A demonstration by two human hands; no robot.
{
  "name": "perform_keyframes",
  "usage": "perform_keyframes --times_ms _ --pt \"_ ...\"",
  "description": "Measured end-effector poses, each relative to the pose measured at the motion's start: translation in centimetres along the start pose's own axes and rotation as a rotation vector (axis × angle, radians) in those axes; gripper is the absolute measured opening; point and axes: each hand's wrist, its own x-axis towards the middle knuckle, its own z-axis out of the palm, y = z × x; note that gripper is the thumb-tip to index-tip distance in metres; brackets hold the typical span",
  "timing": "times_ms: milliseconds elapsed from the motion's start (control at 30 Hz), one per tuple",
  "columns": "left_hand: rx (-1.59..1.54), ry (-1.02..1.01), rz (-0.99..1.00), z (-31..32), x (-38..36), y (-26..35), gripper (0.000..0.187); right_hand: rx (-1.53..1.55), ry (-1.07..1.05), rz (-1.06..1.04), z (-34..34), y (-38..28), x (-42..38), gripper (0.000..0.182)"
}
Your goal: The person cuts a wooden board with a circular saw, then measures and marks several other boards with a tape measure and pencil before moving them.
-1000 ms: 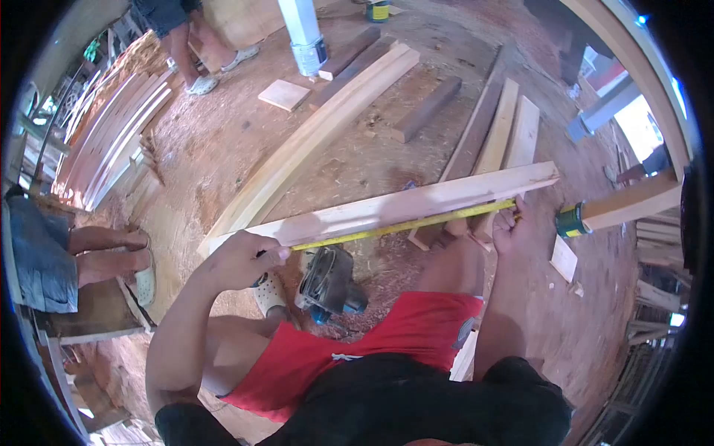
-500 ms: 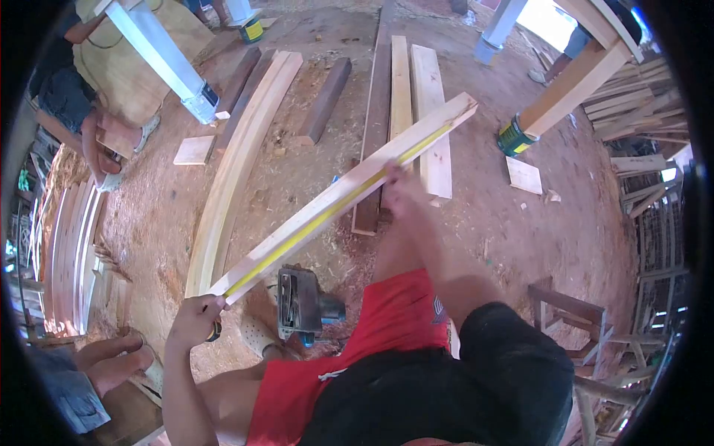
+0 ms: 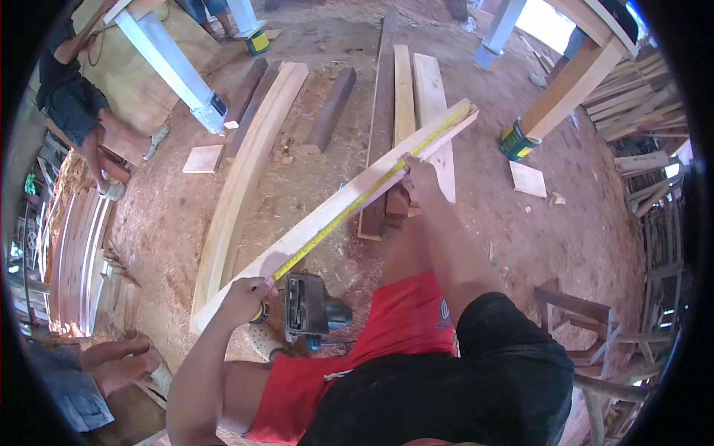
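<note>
A pale wooden beam (image 3: 327, 204) lies diagonally in front of me, its far end at the upper right. Along its top face runs a yellow tape measure blade (image 3: 349, 210). My left hand (image 3: 249, 297) is closed around the tape measure's case at the beam's lower part, with a bit of the case showing under the palm. My right hand (image 3: 420, 178) is closed at the beam's right edge, with fingers on the tape blade. Below the beam, near my left hand, stands a dark power tool (image 3: 305, 305).
Long pale boards (image 3: 249, 171) and dark beams (image 3: 331, 111) lie on the ground ahead. Table legs stand in cans (image 3: 517, 141). One person (image 3: 74, 97) is at the upper left, another's legs (image 3: 119, 364) at the lower left. A small wooden frame (image 3: 573, 320) is at right.
My left hand has moved up and right along the beam with the tape case. The tape blade now reaches nearer the beam's far end. My right hand has shifted slightly right.
</note>
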Motion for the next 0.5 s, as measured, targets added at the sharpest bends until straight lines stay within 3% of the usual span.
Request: perform_keyframes --times_ms 267,433,500 --pt "-0.011 -0.07 -0.003 0.2 1.6 0.2 0.044 -0.234 -0.046 0.035 -1.0 1.3 0.0 0.021" --pt "0.141 -0.131 0.002 -1.4 0.9 0.2 0.037 -0.548 -0.123 -0.028 -0.3 4.1 -2.5 0.038" --pt "0.097 -0.183 0.056 -3.7 1.6 -3.6 0.034 -0.739 -0.17 -0.115 -0.7 5.7 -3.9 0.038"
